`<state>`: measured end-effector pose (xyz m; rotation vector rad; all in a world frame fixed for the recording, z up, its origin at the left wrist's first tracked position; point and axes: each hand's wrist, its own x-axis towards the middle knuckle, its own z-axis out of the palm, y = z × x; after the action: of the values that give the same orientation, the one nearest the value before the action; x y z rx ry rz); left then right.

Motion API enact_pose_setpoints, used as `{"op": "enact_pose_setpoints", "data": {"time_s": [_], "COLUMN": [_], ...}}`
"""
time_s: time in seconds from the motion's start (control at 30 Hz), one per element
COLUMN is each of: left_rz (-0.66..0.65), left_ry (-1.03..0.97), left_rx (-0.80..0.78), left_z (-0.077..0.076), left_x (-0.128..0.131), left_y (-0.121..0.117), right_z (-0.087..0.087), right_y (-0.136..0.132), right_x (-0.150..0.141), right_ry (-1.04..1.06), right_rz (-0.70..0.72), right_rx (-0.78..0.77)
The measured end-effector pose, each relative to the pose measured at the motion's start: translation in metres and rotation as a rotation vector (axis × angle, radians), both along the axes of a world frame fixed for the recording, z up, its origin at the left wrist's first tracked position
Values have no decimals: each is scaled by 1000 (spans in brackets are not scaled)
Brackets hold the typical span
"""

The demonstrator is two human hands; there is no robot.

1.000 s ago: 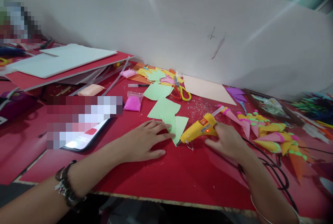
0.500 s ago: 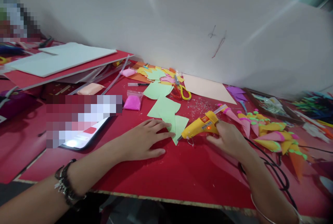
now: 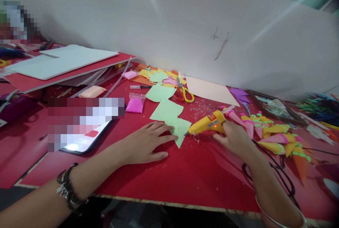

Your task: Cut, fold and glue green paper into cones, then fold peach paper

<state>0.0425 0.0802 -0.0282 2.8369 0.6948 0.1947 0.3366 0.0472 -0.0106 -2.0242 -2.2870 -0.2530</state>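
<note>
My right hand point(image 3: 234, 139) is wrapped round a yellow glue gun point(image 3: 206, 125) with a small orange light lit on its side. Its nozzle points left, at the right edge of a folded light green paper point(image 3: 181, 133) that narrows to a point toward me. Flat on the red table point(image 3: 190, 178), my left hand point(image 3: 149, 142) has its fingers spread, with the fingertips resting on the left side of that green paper. More light green paper pieces point(image 3: 169, 109) lie just behind it, partly overlapping.
Scissors point(image 3: 182, 93) with red and yellow handles lie behind the green paper. A phone point(image 3: 87, 139), partly blurred out, and a bag of pink material point(image 3: 135, 103) are at left. Several small paper cones point(image 3: 275, 139) and a black cord point(image 3: 284, 177) occupy the right side.
The glue gun has moved slightly right and up, its nozzle shifting from near the green paper's tip to farther along its right edge. My left hand stays in place.
</note>
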Motion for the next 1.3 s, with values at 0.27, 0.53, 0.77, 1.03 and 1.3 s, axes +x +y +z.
{"op": "enact_pose_setpoints", "data": {"time_s": [0.27, 0.53, 0.77, 1.03, 1.3], "left_rz": [3, 3, 6, 4, 22], "left_ry": [-18, -12, 8, 16, -20], "left_rx": [-3, -17, -25, -45, -122], "left_z": [-2, 0, 2, 2, 3], "left_x": [-1, -1, -1, -1, 0], "left_y": [0, 0, -1, -1, 1], "right_z": [-2, -2, 0, 1, 0], "right_y": [3, 5, 6, 6, 8], "right_x": [3, 2, 2, 2, 3], "right_ry": [14, -1, -39, -46, -17], "right_rz": [-16, -66, -120, -162, -199], "right_rx": [9, 10, 17, 32, -5]}}
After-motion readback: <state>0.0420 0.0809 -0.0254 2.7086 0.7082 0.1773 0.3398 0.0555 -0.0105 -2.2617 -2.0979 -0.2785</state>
